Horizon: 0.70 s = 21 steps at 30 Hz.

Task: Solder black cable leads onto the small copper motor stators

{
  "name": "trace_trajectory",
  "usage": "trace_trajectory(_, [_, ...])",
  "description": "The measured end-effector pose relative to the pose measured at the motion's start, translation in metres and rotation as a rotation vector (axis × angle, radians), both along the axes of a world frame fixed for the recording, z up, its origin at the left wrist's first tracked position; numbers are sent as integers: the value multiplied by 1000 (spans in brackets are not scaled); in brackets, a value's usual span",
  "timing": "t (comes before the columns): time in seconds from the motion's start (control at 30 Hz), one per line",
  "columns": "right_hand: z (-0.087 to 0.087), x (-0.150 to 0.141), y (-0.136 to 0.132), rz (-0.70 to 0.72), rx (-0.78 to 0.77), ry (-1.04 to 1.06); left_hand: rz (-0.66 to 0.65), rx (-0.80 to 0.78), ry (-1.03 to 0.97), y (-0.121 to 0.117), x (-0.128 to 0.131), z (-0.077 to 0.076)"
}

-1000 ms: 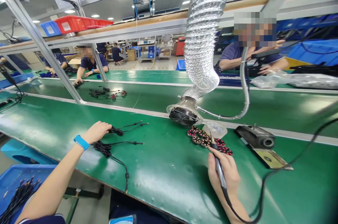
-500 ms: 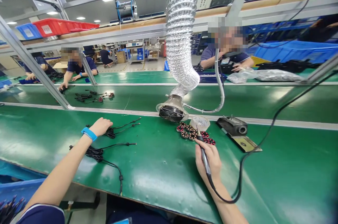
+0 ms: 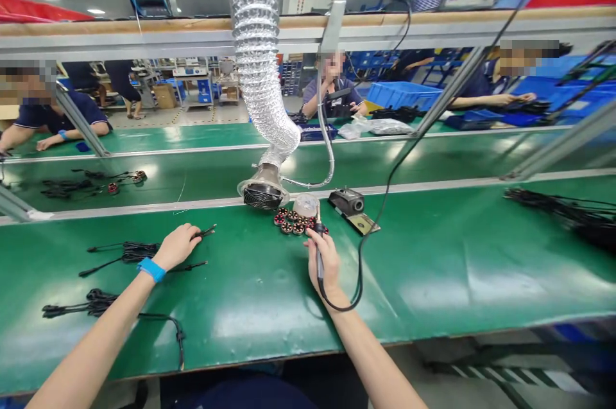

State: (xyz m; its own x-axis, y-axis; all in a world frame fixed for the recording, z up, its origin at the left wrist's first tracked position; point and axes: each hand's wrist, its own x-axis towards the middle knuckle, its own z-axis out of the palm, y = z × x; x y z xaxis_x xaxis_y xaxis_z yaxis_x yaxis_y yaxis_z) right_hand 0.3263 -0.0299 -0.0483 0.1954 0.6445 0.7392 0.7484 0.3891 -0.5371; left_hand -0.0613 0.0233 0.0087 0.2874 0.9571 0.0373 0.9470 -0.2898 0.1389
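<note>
My left hand (image 3: 180,245) pinches a black cable (image 3: 206,232) near its bare-tipped end, just above the green bench. Behind that hand lies the rest of the coiled cable bundle (image 3: 132,252). A second black cable bundle (image 3: 99,301) rests closer to the bench's front edge. In my right hand (image 3: 325,261) is a soldering iron (image 3: 320,266), gripped like a pen with its tip pointing up and away. Several small round motor parts (image 3: 287,227), red and copper-coloured, sit just beyond the right hand. A whitish round tub (image 3: 306,205) stands behind them, close to the iron's tip.
A foil duct (image 3: 262,75) hangs over the bench, ending in a fan hood (image 3: 264,194). The iron's holder (image 3: 349,203) stands right of the tub. The iron's cord (image 3: 385,197) loops upward. Black cables (image 3: 572,213) lie far right. Co-workers sit across the bench.
The view has swung to the right. My left hand has moved along to the cable's end and now pinches it. My right hand still holds the soldering iron beside the motor parts.
</note>
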Motion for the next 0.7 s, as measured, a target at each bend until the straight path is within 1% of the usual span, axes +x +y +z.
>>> trace_trajectory(0.1, [-5, -4, 8, -15, 7, -76, -116, -7, -37, -30, -7, 1])
trace_trajectory(0.2, [-10, -10, 18, 50, -10, -156, -200, -73, -90, -56, -13, 6])
trace_trajectory(0.27, [-11, -14, 24, 103, -36, -220, -255, -157, -130, -62, -17, 13])
trace_trajectory(0.3, [-11, -16, 26, 126, -48, -247, -279, -188, -154, -59, -20, 17])
trace_trajectory(0.37, [-9, -20, 30, 166, -75, -285, -295, -180, -184, -42, -25, 23])
trace_trajectory(0.4, [-8, -21, 31, 179, -87, -297, -269, -131, -175, -28, -29, 26])
trace_trajectory(0.43, [-7, -23, 32, 186, -99, -309, -222, -67, -143, -12, -32, 27])
trace_trajectory(0.5, [-4, -25, 34, 178, -114, -337, -53, 48, -29, 23, -37, 27])
trace_trajectory(0.57, [-2, -26, 35, 157, -118, -375, 47, 88, 15, 53, -39, 24])
trace_trajectory(0.63, [-1, -27, 34, 137, -117, -412, 92, 86, 23, 73, -39, 20])
trace_trajectory(0.7, [-1, -27, 30, 131, -105, -434, 103, 71, 19, 80, -37, 14])
